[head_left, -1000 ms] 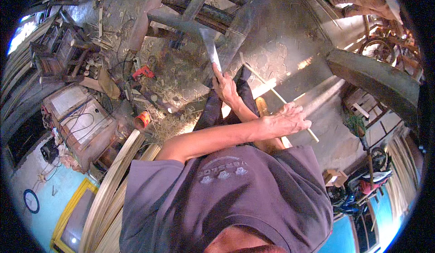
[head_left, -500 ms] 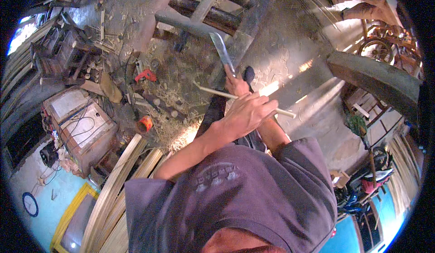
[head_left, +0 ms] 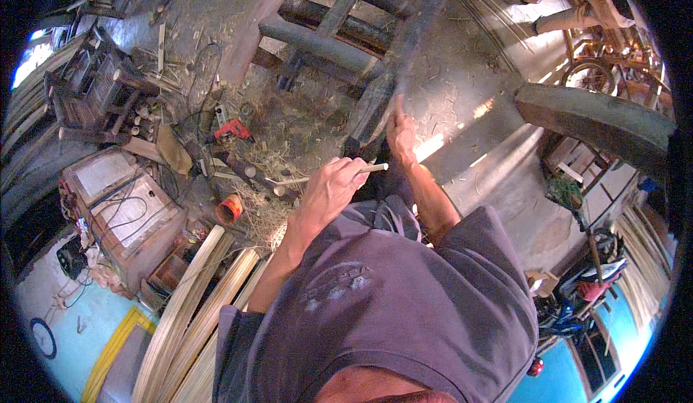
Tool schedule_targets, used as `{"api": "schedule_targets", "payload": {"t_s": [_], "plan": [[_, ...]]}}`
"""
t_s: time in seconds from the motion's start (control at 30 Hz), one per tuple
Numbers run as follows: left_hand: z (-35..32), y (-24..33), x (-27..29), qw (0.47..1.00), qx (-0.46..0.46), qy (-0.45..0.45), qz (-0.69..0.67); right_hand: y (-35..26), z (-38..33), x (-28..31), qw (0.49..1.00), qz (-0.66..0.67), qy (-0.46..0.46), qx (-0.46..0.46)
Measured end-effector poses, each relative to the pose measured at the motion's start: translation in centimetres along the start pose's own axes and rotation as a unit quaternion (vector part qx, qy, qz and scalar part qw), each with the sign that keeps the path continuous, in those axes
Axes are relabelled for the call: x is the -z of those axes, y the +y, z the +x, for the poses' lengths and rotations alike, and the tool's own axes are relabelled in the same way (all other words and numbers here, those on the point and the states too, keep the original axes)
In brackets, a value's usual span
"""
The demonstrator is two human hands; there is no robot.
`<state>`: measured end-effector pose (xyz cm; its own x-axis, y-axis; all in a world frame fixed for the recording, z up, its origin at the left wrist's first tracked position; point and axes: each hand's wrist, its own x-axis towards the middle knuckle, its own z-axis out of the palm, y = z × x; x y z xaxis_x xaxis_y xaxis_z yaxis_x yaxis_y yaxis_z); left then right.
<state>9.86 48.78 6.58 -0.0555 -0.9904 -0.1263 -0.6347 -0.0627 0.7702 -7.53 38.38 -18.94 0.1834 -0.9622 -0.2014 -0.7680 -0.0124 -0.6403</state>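
Note:
My left hand [head_left: 330, 188] is closed around a thin pale stick [head_left: 377, 168], which looks like wood or bamboo. One end of the stick pokes out to the right of the fist, the other to the left. My right hand [head_left: 401, 132] grips a knife [head_left: 399, 101] by its handle, farther out and right of the stick. Motion blurs the blade, which points away from me toward a thick wooden frame [head_left: 317, 42]. Knife and stick are apart. Part of the knife's handle is hidden by my fingers.
Wood shavings [head_left: 289, 139] litter the floor ahead. At left lie a red power tool [head_left: 232, 130], an orange can [head_left: 229, 208] and long pale strips [head_left: 180, 295]. A heavy beam [head_left: 592, 114] juts in at right. Another person's legs [head_left: 563, 17] show at the far right.
My left hand has moved left and nearer to me with the stick, away from my right hand. My right hand has shifted slightly right with the knife, whose blade is now blurred.

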Motion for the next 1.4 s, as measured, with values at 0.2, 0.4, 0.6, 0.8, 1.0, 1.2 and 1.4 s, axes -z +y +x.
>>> {"api": "schedule_targets", "payload": {"t_s": [0.2, 0.4, 0.6, 0.8, 1.0, 1.2, 1.4], "plan": [[-1.2, -1.6, -0.4, 0.999, -0.005, -0.026, -0.037, 1.6, -3.0, 4.2, 0.998, -0.008, 0.011, 0.067], [0.0, -2.2, -0.2, 0.993, -0.099, -0.045, -0.041, 2.2, -9.7, 7.5, 0.965, -0.026, 0.027, -0.259], [0.4, -1.4, 0.3, 0.988, -0.104, 0.016, -0.112, 3.3, -14.4, 7.3, 0.955, 0.067, 0.13, -0.259], [-0.4, -1.7, -1.8, 0.96, 0.056, 0.057, -0.267, -1.9, -14.9, 6.6, 0.97, 0.193, 0.077, -0.127], [0.0, -2.6, -1.9, 0.871, 0.205, 0.11, -0.432, -6.3, -16.6, 7.0, 0.959, 0.275, 0.004, -0.072], [-2.3, -5.8, -3.0, 0.869, 0.258, 0.004, -0.423, -5.3, -19.2, 8.6, 0.959, 0.263, -0.012, -0.102], [-6.5, -7.3, -5.9, 0.976, 0.18, -0.118, 0.001, -0.9, -20.3, 5.6, 0.92, 0.311, 0.005, -0.24]]}}
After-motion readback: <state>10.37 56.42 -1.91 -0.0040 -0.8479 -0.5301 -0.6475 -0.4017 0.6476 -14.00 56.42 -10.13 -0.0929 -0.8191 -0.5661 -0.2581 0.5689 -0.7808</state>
